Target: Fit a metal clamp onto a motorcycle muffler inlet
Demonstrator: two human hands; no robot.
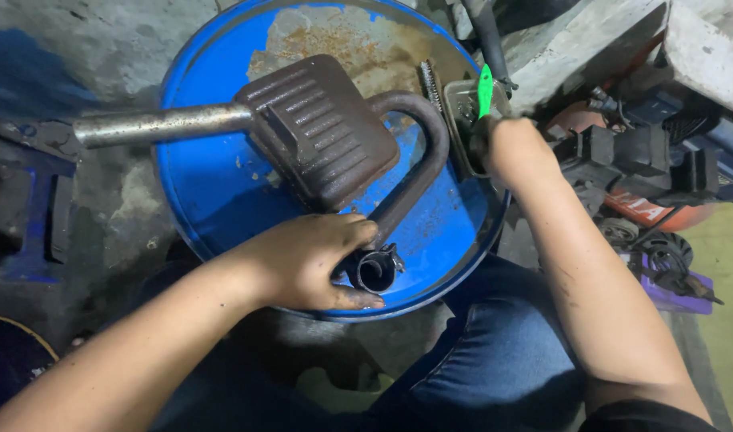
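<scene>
On the blue drum point(214, 192) — left hand point(310, 260) round the muffler pipe's end point(374, 270), fingertips hidden.

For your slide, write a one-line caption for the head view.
Left hand grips a muffler's curved pipe on a blue drum; right hand holds a green-handled tool.

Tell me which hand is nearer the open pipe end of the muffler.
Left. The left hand grips the bent pipe right beside the open pipe end; the right hand is up at the drum's far edge, holding a green-handled tool.
</scene>
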